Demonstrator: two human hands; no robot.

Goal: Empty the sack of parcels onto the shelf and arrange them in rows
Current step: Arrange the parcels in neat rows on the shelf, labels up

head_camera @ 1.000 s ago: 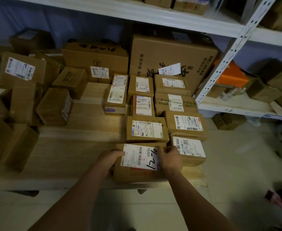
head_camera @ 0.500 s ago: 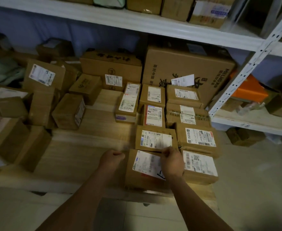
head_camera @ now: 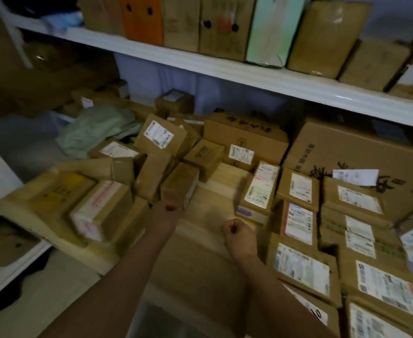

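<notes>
Dim, motion-blurred, wide-angle edge distortion

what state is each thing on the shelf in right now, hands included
left hand: reaching to the small brown box, grip unclear
right hand: loosely closed, holding nothing
small brown box: standing tilted in the loose pile
labelled parcels: lying flat, labels up, in rows
green sack: crumpled, lying at the back
wooden shelf: bare strip between pile and rows

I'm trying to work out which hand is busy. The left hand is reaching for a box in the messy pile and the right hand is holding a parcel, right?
Not quite. In the head view the right hand holds nothing; it is a loose fist above the bare wooden shelf. The left hand is indeed at a box in the messy pile.
</notes>
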